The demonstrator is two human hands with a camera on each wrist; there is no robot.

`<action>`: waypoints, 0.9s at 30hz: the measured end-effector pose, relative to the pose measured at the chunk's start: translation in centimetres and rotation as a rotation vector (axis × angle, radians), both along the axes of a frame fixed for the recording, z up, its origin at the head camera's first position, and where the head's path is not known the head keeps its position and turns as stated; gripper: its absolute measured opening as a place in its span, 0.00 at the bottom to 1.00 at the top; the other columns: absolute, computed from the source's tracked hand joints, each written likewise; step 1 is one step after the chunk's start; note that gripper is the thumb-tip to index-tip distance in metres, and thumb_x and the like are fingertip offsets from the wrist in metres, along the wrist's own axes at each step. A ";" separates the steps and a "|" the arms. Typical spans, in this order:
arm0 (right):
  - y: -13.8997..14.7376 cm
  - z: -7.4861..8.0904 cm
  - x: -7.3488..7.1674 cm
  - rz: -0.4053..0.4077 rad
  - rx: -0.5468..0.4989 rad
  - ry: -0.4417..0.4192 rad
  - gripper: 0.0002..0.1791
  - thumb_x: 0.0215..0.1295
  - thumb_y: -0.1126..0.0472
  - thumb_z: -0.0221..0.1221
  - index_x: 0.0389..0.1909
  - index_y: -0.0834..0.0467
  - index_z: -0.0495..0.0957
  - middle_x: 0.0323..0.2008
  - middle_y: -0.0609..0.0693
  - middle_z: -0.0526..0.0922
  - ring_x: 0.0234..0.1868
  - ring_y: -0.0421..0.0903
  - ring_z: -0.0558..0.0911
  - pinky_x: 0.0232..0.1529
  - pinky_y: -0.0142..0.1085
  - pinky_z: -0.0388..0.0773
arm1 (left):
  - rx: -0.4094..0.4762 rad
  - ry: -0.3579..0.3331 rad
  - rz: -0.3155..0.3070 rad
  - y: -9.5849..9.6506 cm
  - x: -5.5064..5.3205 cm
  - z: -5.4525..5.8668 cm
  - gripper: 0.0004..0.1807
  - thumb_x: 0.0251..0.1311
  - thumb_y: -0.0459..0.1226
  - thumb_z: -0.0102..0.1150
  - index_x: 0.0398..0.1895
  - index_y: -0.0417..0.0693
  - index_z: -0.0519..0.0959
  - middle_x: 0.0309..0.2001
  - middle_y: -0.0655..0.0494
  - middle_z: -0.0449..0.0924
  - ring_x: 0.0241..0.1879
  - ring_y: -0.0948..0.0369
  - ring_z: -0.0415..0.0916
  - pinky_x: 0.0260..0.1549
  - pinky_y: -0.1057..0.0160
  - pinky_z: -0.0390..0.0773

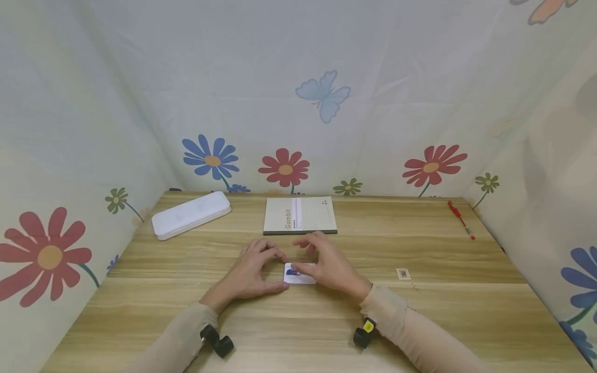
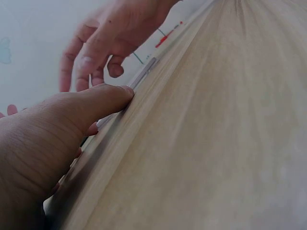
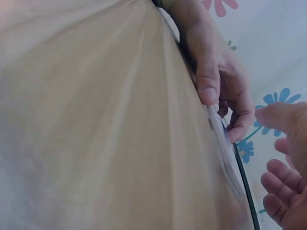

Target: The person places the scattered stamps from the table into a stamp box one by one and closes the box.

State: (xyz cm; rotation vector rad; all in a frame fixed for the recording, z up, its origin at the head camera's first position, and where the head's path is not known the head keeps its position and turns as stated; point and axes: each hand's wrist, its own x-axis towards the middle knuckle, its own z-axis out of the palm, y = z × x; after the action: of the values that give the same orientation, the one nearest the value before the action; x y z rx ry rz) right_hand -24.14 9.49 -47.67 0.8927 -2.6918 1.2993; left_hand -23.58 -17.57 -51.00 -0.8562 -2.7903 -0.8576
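A small flat white card with a blue and purple picture lies on the wooden table in front of the person. It shows some thickness, like a thin slab, in the right wrist view. The left hand holds its left end, thumb at the near corner and index finger at the far corner. In the head view the right hand overlaps the card's right part. Both wrist views show this right hand raised above the card, with loosely bent fingers and nothing between them.
Behind the hands lies a notebook marked "Gambit". A white oblong case sits at the back left, and a red pen at the back right. Right of the hands is a small square stamp-like piece. Flowered cloth surrounds the table.
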 end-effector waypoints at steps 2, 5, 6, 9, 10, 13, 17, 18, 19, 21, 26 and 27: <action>0.2 0.2 -0.1 -0.005 -0.027 -0.003 0.34 0.69 0.50 0.78 0.72 0.53 0.79 0.64 0.54 0.81 0.62 0.55 0.82 0.64 0.54 0.82 | 0.001 0.001 0.000 0.0 0.0 0.0 0.29 0.54 0.69 0.80 0.56 0.74 0.84 0.62 0.64 0.74 0.67 0.56 0.67 0.71 0.37 0.64; 0.6 0.6 -0.4 -0.005 -0.067 0.005 0.40 0.67 0.52 0.80 0.77 0.52 0.75 0.70 0.55 0.78 0.68 0.58 0.79 0.69 0.59 0.78 | 0.003 0.006 -0.001 0.0 0.0 0.0 0.29 0.54 0.68 0.80 0.55 0.74 0.83 0.62 0.64 0.74 0.67 0.56 0.67 0.71 0.37 0.64; 0.7 0.8 -0.6 -0.003 -0.082 0.014 0.41 0.67 0.54 0.80 0.78 0.53 0.74 0.70 0.55 0.77 0.68 0.60 0.78 0.69 0.60 0.78 | 0.004 0.008 -0.002 0.0 0.0 0.0 0.29 0.54 0.68 0.80 0.55 0.74 0.83 0.61 0.64 0.74 0.67 0.56 0.67 0.71 0.38 0.64; 1.3 1.7 -1.0 -0.016 -0.119 0.047 0.45 0.63 0.57 0.82 0.79 0.53 0.73 0.71 0.56 0.76 0.69 0.62 0.78 0.66 0.64 0.77 | 0.003 0.010 -0.003 0.0 0.0 0.0 0.30 0.53 0.68 0.80 0.55 0.74 0.83 0.61 0.64 0.74 0.67 0.56 0.67 0.71 0.38 0.65; 1.6 2.0 -1.2 -0.024 -0.126 0.057 0.45 0.62 0.57 0.83 0.79 0.53 0.73 0.71 0.56 0.77 0.69 0.63 0.78 0.66 0.65 0.78 | 0.003 0.011 -0.002 0.0 0.0 0.0 0.29 0.53 0.68 0.81 0.55 0.74 0.83 0.62 0.64 0.74 0.68 0.56 0.67 0.71 0.38 0.65; 2.5 2.9 -1.5 -0.060 -0.126 0.091 0.49 0.60 0.57 0.84 0.80 0.53 0.71 0.72 0.56 0.77 0.69 0.62 0.78 0.64 0.65 0.79 | 0.010 0.008 -0.005 0.0 0.1 0.0 0.29 0.53 0.68 0.81 0.55 0.74 0.84 0.61 0.64 0.74 0.67 0.55 0.67 0.70 0.39 0.65; 4.2 3.8 -2.0 -0.121 -0.107 0.136 0.51 0.60 0.57 0.84 0.82 0.51 0.69 0.73 0.54 0.77 0.69 0.58 0.79 0.62 0.59 0.80 | 0.017 0.006 -0.007 0.0 0.2 0.0 0.29 0.52 0.67 0.82 0.55 0.73 0.84 0.61 0.64 0.74 0.67 0.55 0.67 0.70 0.39 0.64; 4.6 3.9 -2.1 -0.132 -0.111 0.141 0.51 0.61 0.57 0.84 0.82 0.52 0.68 0.73 0.55 0.76 0.69 0.58 0.78 0.62 0.59 0.79 | 0.017 0.008 -0.007 0.0 0.2 0.0 0.29 0.52 0.67 0.82 0.55 0.73 0.84 0.61 0.64 0.74 0.67 0.55 0.67 0.70 0.39 0.64; 5.1 4.1 -2.2 -0.144 -0.117 0.138 0.51 0.61 0.57 0.84 0.83 0.51 0.68 0.74 0.54 0.76 0.70 0.57 0.78 0.62 0.58 0.78 | 0.017 0.009 -0.008 0.0 0.2 -0.1 0.29 0.52 0.67 0.82 0.55 0.73 0.84 0.61 0.64 0.74 0.67 0.55 0.67 0.70 0.39 0.64; 6.1 4.5 -2.4 -0.167 -0.128 0.137 0.51 0.62 0.56 0.83 0.83 0.49 0.67 0.74 0.54 0.75 0.71 0.57 0.77 0.63 0.57 0.76 | 0.015 0.013 -0.008 0.0 0.1 -0.1 0.29 0.52 0.67 0.82 0.55 0.74 0.84 0.62 0.64 0.74 0.68 0.56 0.67 0.71 0.39 0.64; 8.8 5.3 -2.7 -0.214 -0.166 0.133 0.50 0.64 0.57 0.82 0.83 0.50 0.66 0.75 0.54 0.74 0.72 0.57 0.75 0.65 0.59 0.73 | 0.010 0.012 -0.009 -0.1 0.0 -0.1 0.30 0.53 0.69 0.80 0.55 0.75 0.84 0.62 0.64 0.74 0.68 0.55 0.67 0.72 0.38 0.63; 9.4 5.4 -2.8 -0.223 -0.169 0.139 0.50 0.64 0.57 0.82 0.83 0.51 0.66 0.75 0.55 0.74 0.72 0.58 0.76 0.65 0.60 0.72 | 0.010 0.008 -0.009 -0.1 0.0 -0.1 0.29 0.53 0.69 0.80 0.55 0.75 0.84 0.62 0.63 0.74 0.68 0.55 0.67 0.72 0.37 0.63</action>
State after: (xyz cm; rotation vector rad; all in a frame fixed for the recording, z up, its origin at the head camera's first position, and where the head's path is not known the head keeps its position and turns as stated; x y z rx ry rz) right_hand -26.91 18.87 -42.29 0.6199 -2.4491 1.3375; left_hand -23.59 -17.63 -51.11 -0.8694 -2.7749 -0.8664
